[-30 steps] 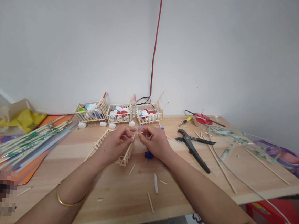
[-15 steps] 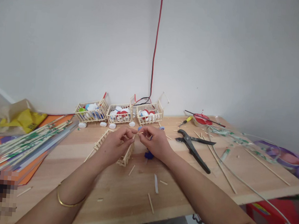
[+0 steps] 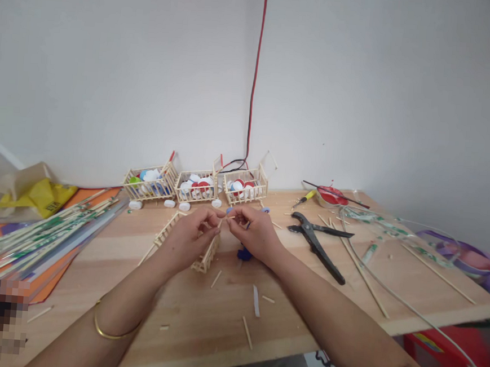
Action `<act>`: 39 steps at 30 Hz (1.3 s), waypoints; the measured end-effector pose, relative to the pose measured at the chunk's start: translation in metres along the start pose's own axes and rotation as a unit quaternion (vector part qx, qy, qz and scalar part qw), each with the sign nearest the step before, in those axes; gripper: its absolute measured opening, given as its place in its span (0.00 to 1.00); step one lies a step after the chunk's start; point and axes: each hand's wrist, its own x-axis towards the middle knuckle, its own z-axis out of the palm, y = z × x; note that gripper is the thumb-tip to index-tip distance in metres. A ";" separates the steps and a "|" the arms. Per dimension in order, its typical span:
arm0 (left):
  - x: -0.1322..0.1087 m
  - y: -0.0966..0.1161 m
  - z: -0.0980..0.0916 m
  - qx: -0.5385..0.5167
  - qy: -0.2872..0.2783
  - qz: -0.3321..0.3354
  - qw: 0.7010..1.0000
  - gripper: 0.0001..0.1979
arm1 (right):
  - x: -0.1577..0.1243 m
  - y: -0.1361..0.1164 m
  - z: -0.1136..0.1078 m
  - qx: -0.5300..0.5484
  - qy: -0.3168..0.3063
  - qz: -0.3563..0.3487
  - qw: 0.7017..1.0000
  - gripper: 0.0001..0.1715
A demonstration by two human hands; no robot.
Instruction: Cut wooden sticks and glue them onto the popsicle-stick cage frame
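Observation:
My left hand (image 3: 190, 238) is closed at the upper corner of a small cart frame made of thin wooden sticks (image 3: 209, 256), partly covering it. Between the thumb and forefinger of my right hand (image 3: 256, 232) is a short wooden stick (image 3: 229, 218), its tip close to my left fingertips. Under the right hand a dark blue object (image 3: 244, 254) lies on the table, too hidden to name. Behind my hands stand three finished-looking stick carts (image 3: 150, 184), (image 3: 196, 190), (image 3: 245, 186) filled with coloured bottle caps.
Black pliers (image 3: 318, 248) lie on the wooden table (image 3: 199, 338) to the right, near long sticks and a white cable (image 3: 413, 310). A red dish (image 3: 332, 196) and a yellow-handled brush (image 3: 305, 199) are behind. Bundled sticks (image 3: 54, 231) and a yellow bag (image 3: 44, 196) lie left.

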 end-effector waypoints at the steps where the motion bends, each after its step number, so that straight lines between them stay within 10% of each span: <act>1: 0.000 0.000 0.000 0.001 -0.002 -0.003 1.000 0.03 | 0.000 0.000 0.000 -0.001 0.000 0.000 1.000 0.05; 39: 0.000 0.004 0.000 -0.018 0.008 -0.022 1.000 0.04 | 0.000 0.003 0.001 0.005 -0.003 0.001 1.000 0.07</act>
